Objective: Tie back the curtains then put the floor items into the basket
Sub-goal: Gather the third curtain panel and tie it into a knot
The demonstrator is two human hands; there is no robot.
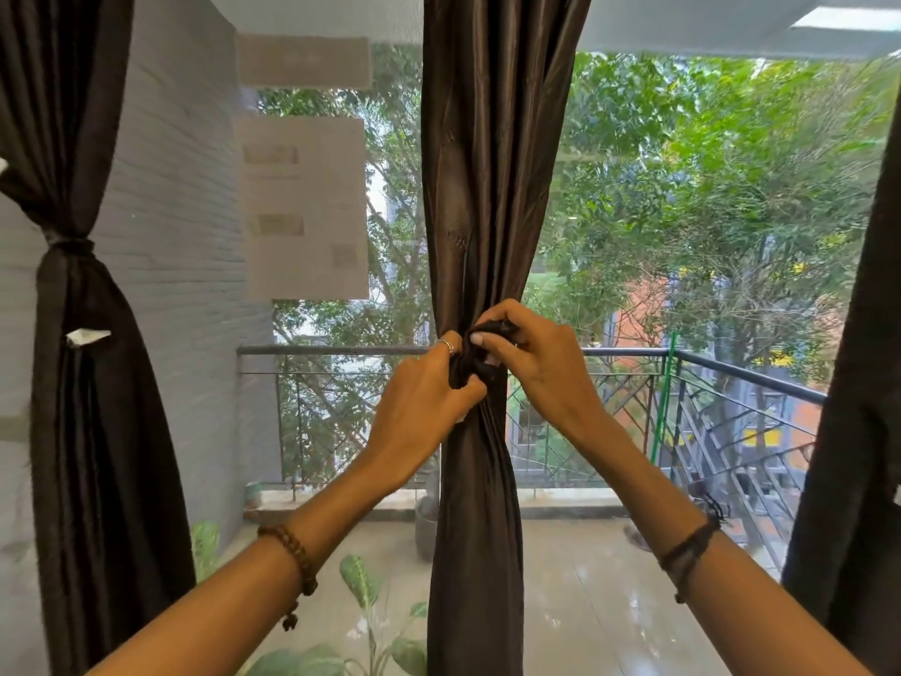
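— At the window's middle, what do the hands do?
— Both work at the gathered waist of the middle curtain (480,212); the left hand (423,402) pinches the dark tie (475,356) from the left; the right hand (538,368) grasps the tie's upper end (a ring shows on a left finger).
— And the others?
— At the left edge, the left curtain (80,383) hangs already cinched; at the right edge, another curtain (853,431) hangs loose.

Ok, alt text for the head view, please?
Both hands, left hand and right hand, grip a dark tie around the gathered middle curtain. The left curtain is already tied; a balcony railing lies beyond.
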